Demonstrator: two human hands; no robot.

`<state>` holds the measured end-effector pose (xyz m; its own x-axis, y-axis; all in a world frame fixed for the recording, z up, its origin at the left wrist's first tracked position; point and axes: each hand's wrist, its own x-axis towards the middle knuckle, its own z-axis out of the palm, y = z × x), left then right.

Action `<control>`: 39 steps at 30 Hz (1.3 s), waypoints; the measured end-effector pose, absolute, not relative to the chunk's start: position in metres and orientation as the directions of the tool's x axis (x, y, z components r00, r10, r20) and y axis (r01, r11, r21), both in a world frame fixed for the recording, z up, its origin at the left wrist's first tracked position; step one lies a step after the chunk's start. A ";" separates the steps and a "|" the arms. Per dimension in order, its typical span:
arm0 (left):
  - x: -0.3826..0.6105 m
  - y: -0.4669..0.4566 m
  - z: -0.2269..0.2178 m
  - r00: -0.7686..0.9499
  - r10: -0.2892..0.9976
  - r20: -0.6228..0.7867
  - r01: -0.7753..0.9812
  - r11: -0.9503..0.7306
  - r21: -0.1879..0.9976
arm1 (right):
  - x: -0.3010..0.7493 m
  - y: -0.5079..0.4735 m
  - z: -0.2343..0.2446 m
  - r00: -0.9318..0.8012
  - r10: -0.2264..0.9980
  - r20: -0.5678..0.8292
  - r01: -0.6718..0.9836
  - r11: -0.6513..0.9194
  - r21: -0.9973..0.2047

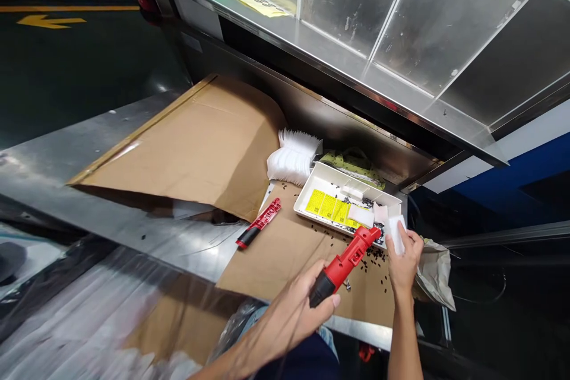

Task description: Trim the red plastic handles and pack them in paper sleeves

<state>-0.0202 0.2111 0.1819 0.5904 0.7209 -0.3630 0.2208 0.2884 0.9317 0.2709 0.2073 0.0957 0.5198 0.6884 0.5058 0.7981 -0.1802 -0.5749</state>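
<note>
My left hand is closed round the black grip of a red power screwdriver, whose red head points up and right toward a white tray. My right hand pinches a small white piece at the tray's near right corner. The white tray holds yellow labels, white pieces and small dark screws. Several dark screws lie scattered on the brown cardboard under the tool. A second red and black tool lies flat on the cardboard to the left.
A large bent cardboard sheet covers the steel bench at left. A stack of white pieces sits behind the tray. A steel shelf overhangs the bench. Clear plastic wrap lies at lower left; a crumpled bag hangs at right.
</note>
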 end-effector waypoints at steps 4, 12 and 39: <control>-0.022 0.216 0.188 0.693 0.589 -0.416 0.148 0.449 0.881 | 0.295 0.238 0.068 0.478 0.789 0.385 0.822 -0.248 -0.513; -0.026 0.230 0.178 0.501 0.697 -0.513 -0.388 0.711 0.587 | 0.321 0.269 0.038 0.521 0.816 0.251 0.814 -0.387 -0.433; -0.002 0.234 0.155 0.605 0.631 -0.486 -0.187 0.706 0.683 | 0.216 0.195 0.171 -0.043 0.835 0.548 0.944 0.214 -0.252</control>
